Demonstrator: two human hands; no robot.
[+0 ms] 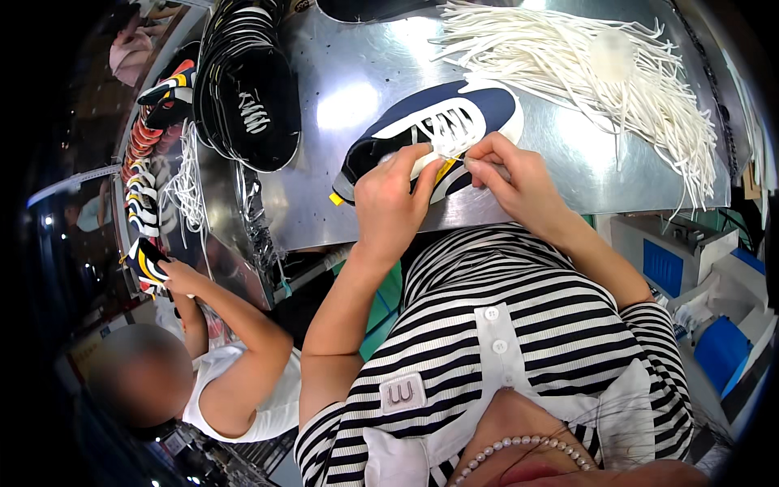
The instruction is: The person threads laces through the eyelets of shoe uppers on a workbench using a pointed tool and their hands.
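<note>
A navy and white sneaker (454, 109) with a black heel and a yellow tab lies on its side on the shiny metal table (349, 89). My left hand (392, 199) presses on the sneaker's middle, fingers curled over its upper. My right hand (511, 174) sits just right of it, fingertips pinching a white lace (442, 134) at the eyelets. Both hands touch the shoe at the table's near edge.
A big bundle of white laces (600, 73) lies at the table's far right. A stack of black insoles (251, 89) stands at the far left. A person in a white top (235, 381) at the lower left handles colourful sneakers (150, 146) in a row. Blue and white boxes (690, 276) stand at the right.
</note>
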